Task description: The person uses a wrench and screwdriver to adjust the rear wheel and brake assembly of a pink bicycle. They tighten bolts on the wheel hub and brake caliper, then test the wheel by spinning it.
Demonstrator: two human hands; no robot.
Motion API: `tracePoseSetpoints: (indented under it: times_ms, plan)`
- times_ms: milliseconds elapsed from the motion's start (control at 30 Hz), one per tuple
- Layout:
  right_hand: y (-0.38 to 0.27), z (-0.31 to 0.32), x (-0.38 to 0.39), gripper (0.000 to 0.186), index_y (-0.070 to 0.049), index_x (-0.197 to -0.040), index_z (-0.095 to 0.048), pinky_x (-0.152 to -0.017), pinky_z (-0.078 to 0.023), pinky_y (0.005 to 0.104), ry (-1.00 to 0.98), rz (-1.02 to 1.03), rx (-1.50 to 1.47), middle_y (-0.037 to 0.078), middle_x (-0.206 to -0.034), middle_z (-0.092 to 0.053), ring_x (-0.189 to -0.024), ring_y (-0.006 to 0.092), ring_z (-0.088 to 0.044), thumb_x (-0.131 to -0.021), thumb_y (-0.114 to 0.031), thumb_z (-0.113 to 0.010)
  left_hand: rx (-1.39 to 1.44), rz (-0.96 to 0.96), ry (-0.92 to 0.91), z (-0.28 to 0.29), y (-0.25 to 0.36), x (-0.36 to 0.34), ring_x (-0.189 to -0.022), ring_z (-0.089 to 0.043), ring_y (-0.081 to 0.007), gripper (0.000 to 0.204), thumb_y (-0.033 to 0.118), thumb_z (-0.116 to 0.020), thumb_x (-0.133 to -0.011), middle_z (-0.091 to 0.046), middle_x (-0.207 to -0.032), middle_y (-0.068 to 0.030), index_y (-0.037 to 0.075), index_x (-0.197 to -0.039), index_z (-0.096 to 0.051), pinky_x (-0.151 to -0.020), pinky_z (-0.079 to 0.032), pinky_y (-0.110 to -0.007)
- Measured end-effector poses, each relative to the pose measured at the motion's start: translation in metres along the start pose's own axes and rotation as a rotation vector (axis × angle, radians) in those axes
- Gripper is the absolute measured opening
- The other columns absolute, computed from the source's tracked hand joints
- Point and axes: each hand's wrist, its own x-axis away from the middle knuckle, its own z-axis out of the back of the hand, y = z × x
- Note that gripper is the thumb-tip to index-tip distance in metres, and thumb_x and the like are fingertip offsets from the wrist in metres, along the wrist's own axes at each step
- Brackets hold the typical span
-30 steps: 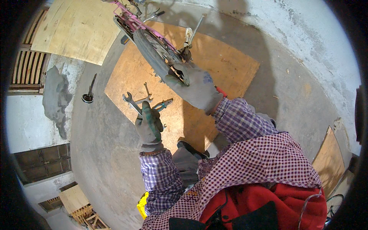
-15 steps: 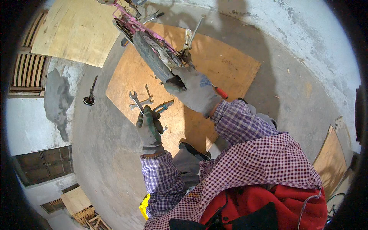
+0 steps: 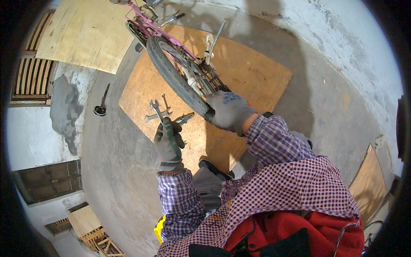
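Observation:
A pink bicycle (image 3: pixel 145 25) lies across the upper middle, its black tyre (image 3: pixel 171 83) pointing toward me. My right hand (image 3: pixel 231 112), in a grey glove, is closed around the near end of that wheel; its fingertips are partly hidden. In my left hand (image 3: pixel 168 143), gloved in grey and dark green, an open-end wrench (image 3: pixel 156 110) is pinched with its jaw end up. Just beyond that hand lie more wrenches (image 3: pixel 165 102) and blue-handled pliers (image 3: pixel 185 118), apart from it.
A plywood board (image 3: pixel 261 68) lies under the bicycle and tools on the concrete floor (image 3: pixel 115 150). Left of it stands a dark round piece with a rod (image 3: pixel 99 110). A pale wooden sheet (image 3: pixel 85 34) is at upper left, a whitewashed wall (image 3: pixel 359 55) at right.
My right hand has shifted right and toward me at the wheel, uncovering more tyre and spokes. The red handle beside it is now nearly hidden. My left hand and wrench have barely moved.

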Motion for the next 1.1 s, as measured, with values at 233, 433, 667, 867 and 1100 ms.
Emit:
tracePoseSetpoints:
  times_ms: [233,433,667,867,1100]
  plan:
    - [0.0,0.0,-0.008,0.048,-0.003,-0.13,-0.062,-0.094,-0.052,0.05,0.183,0.11,-0.17,0.027,-0.114,-0.067,-0.107,0.0441,-0.065,-0.086,-0.02,-0.067,-0.006,0.033,0.009,0.0,-0.003,-0.009,-0.047,-0.046,-0.0097,0.045,0.047,-0.064,-0.102,-0.064,-0.072,-0.0058,0.004,-0.091,-0.068,-0.042,-0.036,-0.029]
    - [-0.006,-0.007,-0.015,0.052,-0.003,-0.136,-0.059,-0.095,-0.051,0.0476,0.359,0.194,-0.37,0.027,-0.12,-0.065,-0.108,0.0433,-0.065,-0.089,-0.024,-0.07,0.033,0.011,0.003,0.004,-0.006,-0.015,-0.044,-0.043,-0.0087,0.044,0.045,-0.065,-0.102,-0.062,-0.071,-0.0047,0.002,-0.092,-0.068,-0.04,-0.035,-0.027]
    - [-0.009,-0.003,-0.014,0.048,-0.002,-0.129,-0.062,-0.092,-0.052,0.0463,0.327,0.137,-0.517,0.026,-0.114,-0.067,-0.105,0.0414,-0.066,-0.091,-0.029,-0.071,0.007,0.033,-0.005,0.0,-0.01,-0.016,-0.046,-0.045,-0.0091,0.045,0.046,-0.063,-0.104,-0.064,-0.073,-0.0049,0.003,-0.093,-0.069,-0.041,-0.035,-0.028]
    - [-0.005,-0.004,-0.021,0.049,-0.002,-0.129,-0.063,-0.091,-0.052,0.0469,0.326,0.101,-0.449,0.025,-0.113,-0.067,-0.103,0.0419,-0.065,-0.092,-0.034,-0.07,0.003,0.032,-0.015,-0.01,-0.014,-0.021,-0.045,-0.045,-0.0086,0.044,0.044,-0.064,-0.103,-0.064,-0.073,-0.005,0.001,-0.093,-0.069,-0.041,-0.035,-0.027]
    - [0.002,-0.014,-0.025,0.05,-0.003,-0.129,-0.063,-0.089,-0.052,0.0493,0.426,0.116,-0.359,0.026,-0.115,-0.066,-0.104,0.0427,-0.064,-0.092,-0.035,-0.071,-0.013,0.016,-0.023,-0.017,-0.015,-0.024,-0.044,-0.046,-0.0091,0.045,0.044,-0.063,-0.104,-0.065,-0.073,-0.0054,0.001,-0.094,-0.069,-0.041,-0.037,-0.027]
